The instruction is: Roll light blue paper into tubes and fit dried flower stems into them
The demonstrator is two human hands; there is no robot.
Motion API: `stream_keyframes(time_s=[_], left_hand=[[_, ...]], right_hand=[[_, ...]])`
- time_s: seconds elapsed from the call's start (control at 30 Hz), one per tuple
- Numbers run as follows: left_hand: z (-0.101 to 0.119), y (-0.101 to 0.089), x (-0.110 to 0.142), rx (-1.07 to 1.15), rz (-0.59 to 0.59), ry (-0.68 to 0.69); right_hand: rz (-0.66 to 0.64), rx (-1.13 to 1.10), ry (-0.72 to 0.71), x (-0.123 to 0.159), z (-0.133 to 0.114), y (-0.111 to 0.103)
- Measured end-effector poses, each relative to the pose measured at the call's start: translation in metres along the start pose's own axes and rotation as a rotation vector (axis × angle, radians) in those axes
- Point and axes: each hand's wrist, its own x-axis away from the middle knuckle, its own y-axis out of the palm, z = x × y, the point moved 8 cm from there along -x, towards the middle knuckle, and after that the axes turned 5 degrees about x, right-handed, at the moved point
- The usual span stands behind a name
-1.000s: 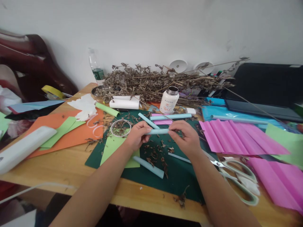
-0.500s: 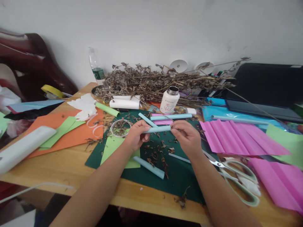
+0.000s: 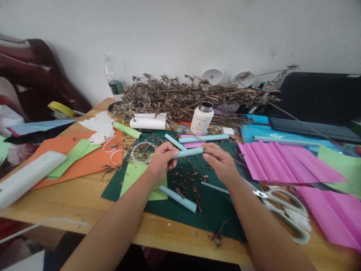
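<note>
Both the left hand (image 3: 161, 161) and the right hand (image 3: 219, 161) are bare, each with slim fingers and a rounded thumb. The left forearm (image 3: 120, 220) and right forearm (image 3: 261, 226) are bare too — smooth, narrow at the wrist and broader toward the elbow. Below the bench (image 3: 158, 231) lies a dark patch (image 3: 191, 262) — too shadowed to tell whether it is clothing. Nail details are too small to tell.

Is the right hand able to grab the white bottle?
Probably yes: only low things lie between the right hand and the white bottle, though that hand's fingers are busy at the end of the blue tube.
</note>
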Motion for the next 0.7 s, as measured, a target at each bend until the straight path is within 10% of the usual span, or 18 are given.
stream_keyframes(time_s=[0.7], left_hand=[[0.0, 0.005, -0.002, 0.073, -0.031, -0.071]], right_hand=[[0.21, -0.121, 0.166, 0.003, 0.014, -0.022]])
